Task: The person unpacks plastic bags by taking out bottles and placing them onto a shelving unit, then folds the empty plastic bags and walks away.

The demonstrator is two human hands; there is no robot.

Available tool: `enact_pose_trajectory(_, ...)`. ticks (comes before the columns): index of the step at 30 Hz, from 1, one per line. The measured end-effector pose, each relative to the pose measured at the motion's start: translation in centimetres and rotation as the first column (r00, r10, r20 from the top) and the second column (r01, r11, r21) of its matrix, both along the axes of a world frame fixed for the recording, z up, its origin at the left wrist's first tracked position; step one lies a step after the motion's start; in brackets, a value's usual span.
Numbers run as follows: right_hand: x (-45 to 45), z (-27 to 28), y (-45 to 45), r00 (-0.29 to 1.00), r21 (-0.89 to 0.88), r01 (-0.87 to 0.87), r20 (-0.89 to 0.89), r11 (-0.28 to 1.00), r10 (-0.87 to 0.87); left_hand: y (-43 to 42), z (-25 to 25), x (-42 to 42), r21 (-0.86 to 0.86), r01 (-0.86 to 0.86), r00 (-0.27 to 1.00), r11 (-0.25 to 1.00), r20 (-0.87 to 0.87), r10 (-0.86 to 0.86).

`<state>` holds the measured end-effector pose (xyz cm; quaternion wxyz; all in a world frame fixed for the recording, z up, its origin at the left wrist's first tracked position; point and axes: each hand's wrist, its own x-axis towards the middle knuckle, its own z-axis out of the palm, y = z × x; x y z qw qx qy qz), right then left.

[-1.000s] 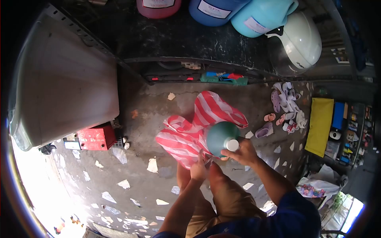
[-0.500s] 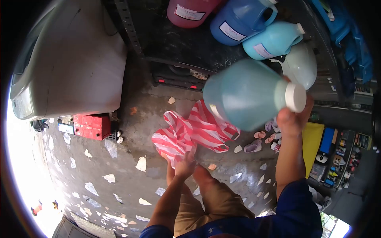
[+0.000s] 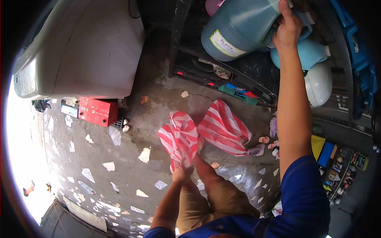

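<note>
My right hand [image 3: 288, 31] is closed round the neck end of a large teal jug [image 3: 242, 27] with a white label. It holds the jug tilted over the black shelf [image 3: 254, 69]; whether the base rests on the shelf I cannot tell. Low in front of my legs, my left hand [image 3: 182, 173] grips the gathered end of a red-and-white striped plastic bag [image 3: 178, 135]. More striped plastic [image 3: 224, 129] spreads to the right of it, and I cannot tell if it is the same bag.
A light blue jug [image 3: 299, 55] and a whitish jug [image 3: 319, 85] stand right of the teal one. A pale washing-machine-like appliance [image 3: 87, 51] fills the upper left, with a red battery [image 3: 97, 111] below. Small sandals [image 3: 264, 139] lie on the stone-patterned floor [image 3: 135, 178].
My right hand has carried the teal jug up and away from me, over the shelf, and its label has turned into view. My left hand still holds the striped bag.
</note>
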<state>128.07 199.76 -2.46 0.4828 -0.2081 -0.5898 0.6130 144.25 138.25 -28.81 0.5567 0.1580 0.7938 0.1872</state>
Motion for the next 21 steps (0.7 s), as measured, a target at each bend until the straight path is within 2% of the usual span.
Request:
enact_pose_trajectory(1, -0.7, -2.7, 3.5, 0.987, -0.085, 0.053, -0.147, 0.995, -0.065, -0.1, 0.0, -0.1, 0.007, -0.013, 1.0, 1.0, -0.01, 0.013)
enact_pose_trajectory(2, -1.0, -3.5, 4.4, 0.975, -0.08, 0.146, -0.156, 0.986, -0.157, -0.3, -0.3, -0.2, 0.018, -0.012, 1.0, 1.0, -0.023, 0.012)
enact_pose_trajectory(4, -1.1, -2.3, 2.8, 0.976, 0.113, 0.203, -0.102, 0.973, -0.192, -0.9, -1.2, -0.2, 0.038, -0.006, 0.998, 0.999, -0.054, 0.008)
enact_pose_trajectory(6, -1.5, 2.7, -3.8, 0.991, 0.457, 0.077, 0.066, 0.886, -0.12, -0.9, -0.8, -0.9, 0.01, 0.03, 0.998, 1.0, -0.052, -0.029)
enact_pose_trajectory(7, -2.0, 2.7, -4.0, 0.996, 0.24, -0.063, -0.053, 0.969, 0.078, -0.9, -0.5, -1.1, -0.006, 0.05, 0.998, 0.999, -0.047, -0.05)
enact_pose_trajectory(8, -2.3, 2.7, -3.9, 0.948, 0.035, -0.236, -0.214, 0.971, 0.238, -1.0, -0.5, -1.4, -0.013, 0.06, 0.997, 0.998, -0.04, -0.06)
enact_pose_trajectory(9, -2.5, 2.8, -4.1, 0.996, 0.284, -0.066, -0.034, 0.957, 0.079, -1.0, -0.4, -1.7, -0.018, 0.069, 0.997, 0.997, -0.034, -0.07)
enact_pose_trajectory(10, -2.8, 2.9, -4.4, 0.983, 0.517, 0.1, 0.08, 0.85, -0.164, -1.0, -0.4, -2.0, -0.023, 0.08, 0.996, 0.997, -0.029, -0.08)
enact_pose_trajectory(14, -1.9, 3.4, -6.0, 0.939, 0.477, 0.129, 0.223, 0.87, -0.261, -0.5, 0.4, -2.7, -0.053, 0.064, 0.998, 0.997, 0.027, -0.062)
enact_pose_trajectory(15, -1.5, 3.0, -6.4, 0.941, 0.578, 0.147, 0.169, 0.803, -0.294, -0.4, 0.4, -2.8, -0.063, 0.067, 0.997, 0.996, 0.039, -0.064)
enact_pose_trajectory(16, -0.5, 3.1, -8.6, 0.933, 0.546, 0.138, 0.209, 0.826, -0.294, -0.5, 0.4, -2.9, -0.074, 0.069, 0.997, 0.995, 0.052, -0.065)
enact_pose_trajectory(17, 0.8, 1.9, -9.6, 0.918, 0.65, 0.156, 0.183, 0.743, -0.353, -1.4, -1.0, -2.4, -0.016, 0.121, 0.993, 0.992, 0.0, -0.122)
enact_pose_trajectory(18, 2.3, -0.6, -10.6, 0.856, 0.703, 0.304, 0.096, 0.643, -0.508, -3.1, -3.4, -1.4, 0.039, 0.172, 0.984, 0.984, -0.055, -0.17)
enact_pose_trajectory(19, 3.7, -2.0, -12.4, 0.882, 0.656, 0.323, 0.052, 0.682, -0.468, -3.4, -4.1, -1.3, 0.088, 0.249, 0.965, 0.965, -0.109, -0.239)
enact_pose_trajectory(20, 6.0, -3.6, -13.7, 0.871, 0.642, 0.211, 0.218, 0.737, -0.44, -3.7, -4.8, -1.3, 0.131, 0.323, 0.939, 0.937, -0.171, -0.3)
enact_pose_trajectory(21, 6.7, -5.0, -14.7, 0.879, 0.629, 0.205, 0.219, 0.75, -0.423, -3.6, -4.2, -1.7, 0.162, 0.43, 0.892, 0.888, -0.228, -0.39)
